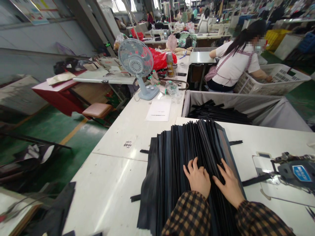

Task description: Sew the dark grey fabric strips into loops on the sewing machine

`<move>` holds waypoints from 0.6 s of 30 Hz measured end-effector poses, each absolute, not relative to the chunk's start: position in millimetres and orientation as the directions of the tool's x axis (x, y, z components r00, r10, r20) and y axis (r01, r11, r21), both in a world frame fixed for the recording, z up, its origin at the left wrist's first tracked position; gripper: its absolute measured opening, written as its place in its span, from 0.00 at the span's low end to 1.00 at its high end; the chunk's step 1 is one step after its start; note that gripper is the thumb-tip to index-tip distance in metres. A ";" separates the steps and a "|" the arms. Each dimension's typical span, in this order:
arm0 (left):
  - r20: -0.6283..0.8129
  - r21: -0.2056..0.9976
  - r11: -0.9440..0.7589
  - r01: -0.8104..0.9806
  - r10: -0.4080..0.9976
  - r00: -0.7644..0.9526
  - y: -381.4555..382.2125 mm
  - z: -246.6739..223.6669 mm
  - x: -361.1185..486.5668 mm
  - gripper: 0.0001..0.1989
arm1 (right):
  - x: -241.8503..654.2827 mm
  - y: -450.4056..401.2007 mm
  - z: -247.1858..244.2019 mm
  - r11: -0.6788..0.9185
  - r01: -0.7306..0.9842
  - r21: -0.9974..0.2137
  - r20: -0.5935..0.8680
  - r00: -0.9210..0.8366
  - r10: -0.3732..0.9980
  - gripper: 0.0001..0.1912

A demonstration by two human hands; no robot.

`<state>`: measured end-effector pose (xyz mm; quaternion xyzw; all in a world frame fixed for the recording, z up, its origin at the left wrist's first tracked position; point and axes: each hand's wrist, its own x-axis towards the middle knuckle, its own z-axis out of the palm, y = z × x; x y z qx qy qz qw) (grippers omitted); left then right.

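Observation:
A wide stack of dark fabric panels (167, 164), black and navy, lies fanned out on the white table in front of me. My left hand (199, 178) rests on the middle of the stack with its fingers spread over the folded edges. To its right, my right hand (228, 185) presses on the same panels, thumb and fingers apart. Both hands lie on top and grip nothing that I can see. Black strips stick out from under the stack on both sides, one black strip (257, 180) running towards the sewing machine.
The sewing machine (295, 173) stands at the right. Beyond the stack are a paper sheet (159, 109), a fan (136, 65) and a grey cloth-lined bin (268, 106) with black strips. A co-worker (228, 62) sits by a white basket (273, 80). The table's left edge drops to green floor.

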<state>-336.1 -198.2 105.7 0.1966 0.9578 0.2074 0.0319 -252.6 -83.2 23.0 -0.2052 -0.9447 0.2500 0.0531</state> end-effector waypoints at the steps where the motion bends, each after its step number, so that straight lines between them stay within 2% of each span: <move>1: 0.023 0.422 0.829 0.367 0.395 -0.918 -199.4 105.0 -335.8 0.10 | -253.1 -83.6 23.4 0.793 0.363 -0.490 0.006 -0.908 0.419 0.27; 5: 0.042 0.459 0.815 0.354 0.378 -0.925 -203.4 97.3 -333.5 0.17 | -253.7 -84.2 24.2 0.794 0.368 -0.485 0.008 -0.905 0.424 0.26; 9: 0.065 0.457 0.799 0.391 0.408 -0.911 -204.7 86.1 -334.2 0.08 | -253.6 -83.4 24.9 0.790 0.373 -0.487 -0.009 -0.907 0.422 0.27; 15: 0.056 0.437 0.812 0.386 0.404 -0.913 -202.4 82.9 -334.6 0.06 | -252.9 -83.2 25.5 0.804 0.355 -0.477 0.005 -0.914 0.407 0.27; 18: 0.088 0.430 0.820 0.379 0.379 -0.921 -201.4 84.8 -332.0 0.09 | -252.0 -84.2 24.9 0.810 0.357 -0.465 -0.001 -0.915 0.403 0.26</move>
